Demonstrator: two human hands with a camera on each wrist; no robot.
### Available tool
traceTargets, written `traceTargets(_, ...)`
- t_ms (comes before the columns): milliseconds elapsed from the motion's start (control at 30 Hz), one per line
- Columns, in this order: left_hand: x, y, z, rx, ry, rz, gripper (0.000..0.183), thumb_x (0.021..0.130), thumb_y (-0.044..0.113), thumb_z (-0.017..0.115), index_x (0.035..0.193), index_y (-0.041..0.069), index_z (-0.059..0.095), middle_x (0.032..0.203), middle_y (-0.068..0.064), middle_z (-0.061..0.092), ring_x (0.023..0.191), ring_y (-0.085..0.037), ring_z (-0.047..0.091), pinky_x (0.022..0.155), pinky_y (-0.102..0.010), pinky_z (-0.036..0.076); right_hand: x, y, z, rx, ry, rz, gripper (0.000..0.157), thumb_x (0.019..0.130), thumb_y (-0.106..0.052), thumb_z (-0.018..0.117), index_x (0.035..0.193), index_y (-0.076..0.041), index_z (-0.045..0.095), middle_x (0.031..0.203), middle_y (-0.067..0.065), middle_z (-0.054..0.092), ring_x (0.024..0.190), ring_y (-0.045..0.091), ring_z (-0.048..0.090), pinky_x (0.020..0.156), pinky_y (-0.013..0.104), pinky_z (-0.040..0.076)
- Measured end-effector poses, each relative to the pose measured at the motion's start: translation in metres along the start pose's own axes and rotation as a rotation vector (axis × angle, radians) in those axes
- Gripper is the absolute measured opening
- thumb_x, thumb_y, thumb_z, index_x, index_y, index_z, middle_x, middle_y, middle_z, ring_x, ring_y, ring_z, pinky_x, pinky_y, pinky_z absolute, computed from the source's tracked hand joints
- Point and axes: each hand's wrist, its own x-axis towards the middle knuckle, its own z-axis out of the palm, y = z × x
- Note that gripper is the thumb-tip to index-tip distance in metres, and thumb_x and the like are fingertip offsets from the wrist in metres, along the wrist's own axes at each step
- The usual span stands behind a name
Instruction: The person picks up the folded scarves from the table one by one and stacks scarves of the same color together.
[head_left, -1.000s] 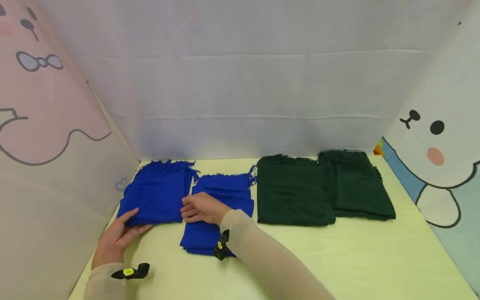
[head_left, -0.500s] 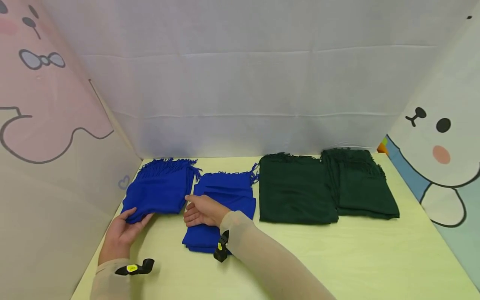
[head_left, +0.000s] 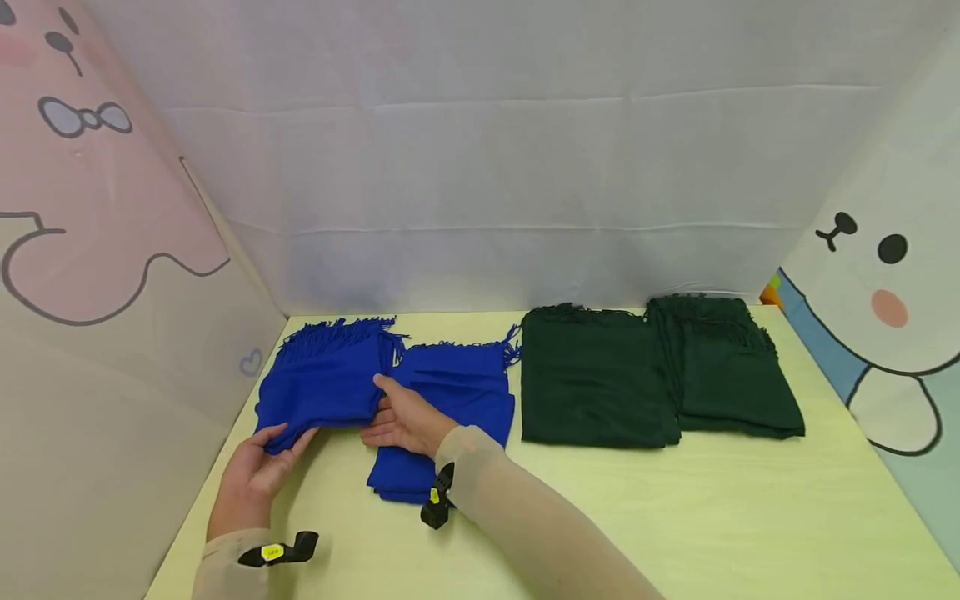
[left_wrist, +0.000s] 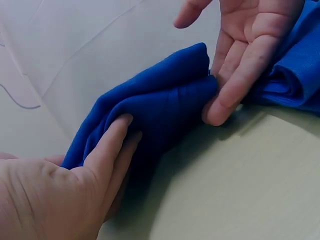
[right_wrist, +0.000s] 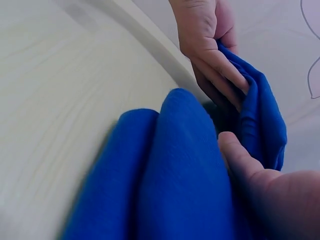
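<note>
A folded blue scarf with a fringe [head_left: 322,383] lies at the left of the table, its near edge lifted. My left hand [head_left: 251,479] grips that edge near its left corner, thumb on top and fingers beneath, as the left wrist view also shows. At the scarf's near right corner is my right hand [head_left: 408,421], thumb spread away from fairly straight fingers. In the left wrist view those fingertips [left_wrist: 216,114] are right at the fold's end. A second folded blue scarf [head_left: 472,379] lies under and beside my right hand, partly hidden by it and the forearm.
Two folded dark green scarves [head_left: 596,383] [head_left: 738,383] lie side by side to the right, fringes toward the back. A white cloth wall [head_left: 480,183] rises behind the pale yellow table [head_left: 675,517]. Printed side walls [head_left: 112,400] stand left and right.
My left hand has raised the near edge of the left blue scarf and shifted slightly right. My right hand has opened from a loose curl, thumb spreading, at that scarf's right corner.
</note>
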Motion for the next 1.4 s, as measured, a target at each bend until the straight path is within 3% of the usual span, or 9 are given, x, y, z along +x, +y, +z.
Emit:
traceTargets(100,-0.001,-0.004,-0.004,0.004,-0.017,-0.013,0.088,0.104,-0.004,0.036,0.146,0.063,-0.002,0.161,0.026,-0.002,0.15,-0.008,0.007,0.118,-0.047,0.026,0.003,0.002,0.001,0.028,0.001,-0.012,0.084,0.096,-0.039,0.065,0.153,0.007,0.023,0.142,0.04,0.04,0.122,0.054,0.052,0.102,0.058,0.045)
traceTargets(333,0.001,-0.018,-0.009,0.015,-0.054,-0.055,0.087,0.104,-0.004,0.035,0.149,0.06,-0.003,0.163,0.02,-0.004,0.151,-0.013,0.006,0.117,-0.048,0.028,0.009,0.005,0.003,0.067,0.071,-0.058,0.065,0.096,-0.016,0.068,0.147,0.007,0.036,0.132,0.031,0.054,0.115,0.047,0.06,0.098,0.053,0.05)
traceTargets(600,0.001,-0.026,-0.009,0.051,-0.11,-0.096,0.083,0.106,-0.001,0.032,0.153,0.054,-0.007,0.164,0.014,-0.006,0.151,-0.019,0.008,0.118,-0.047,0.027,0.012,0.009,0.002,0.134,0.099,-0.078,0.091,0.095,-0.007,0.067,0.158,0.001,0.003,0.144,0.035,0.042,0.121,0.049,0.055,0.096,0.055,0.051)
traceTargets(733,0.0,-0.03,-0.008,0.06,-0.127,-0.106,0.082,0.106,0.0,0.032,0.153,0.053,-0.009,0.165,0.011,-0.008,0.151,-0.02,0.008,0.118,-0.047,0.026,0.016,0.009,0.003,0.174,0.091,-0.087,0.094,0.095,-0.006,0.067,0.159,-0.002,-0.002,0.148,0.034,0.037,0.124,0.048,0.054,0.096,0.057,0.05)
traceTargets(900,0.0,-0.035,-0.007,0.112,-0.131,-0.139,0.078,0.107,0.005,0.034,0.156,0.042,-0.016,0.166,0.001,-0.008,0.152,-0.022,0.007,0.119,-0.045,0.024,0.02,0.008,0.003,0.188,0.095,-0.117,0.096,0.094,-0.004,0.067,0.16,-0.007,-0.004,0.153,0.032,0.032,0.127,0.048,0.051,0.094,0.058,0.051)
traceTargets(1000,-0.001,-0.035,-0.007,0.181,-0.135,-0.134,0.077,0.108,0.01,0.037,0.157,0.038,-0.015,0.165,-0.002,-0.002,0.151,-0.023,0.009,0.12,-0.05,0.02,0.023,0.008,0.003,0.179,0.094,-0.128,0.095,0.095,0.002,0.064,0.16,-0.008,-0.005,0.154,0.031,0.03,0.13,0.048,0.048,0.094,0.058,0.051)
traceTargets(1167,-0.001,-0.029,-0.011,0.225,-0.146,-0.086,0.074,0.105,0.023,0.05,0.158,0.039,0.001,0.156,-0.004,0.028,0.149,-0.028,0.021,0.118,-0.062,0.016,0.025,0.009,0.007,0.172,0.094,-0.15,0.091,0.094,0.01,0.058,0.161,-0.009,-0.001,0.155,0.03,0.029,0.133,0.048,0.044,0.095,0.059,0.049)
traceTargets(1400,-0.006,-0.011,-0.022,0.122,-0.131,-0.024,0.071,0.103,0.016,0.053,0.155,0.041,0.011,0.132,-0.008,0.049,0.132,-0.031,0.049,0.118,-0.046,0.028,0.025,0.012,0.017,0.161,0.044,-0.144,0.091,0.093,0.013,0.058,0.161,-0.01,0.002,0.155,0.029,0.029,0.134,0.048,0.043,0.094,0.059,0.05)
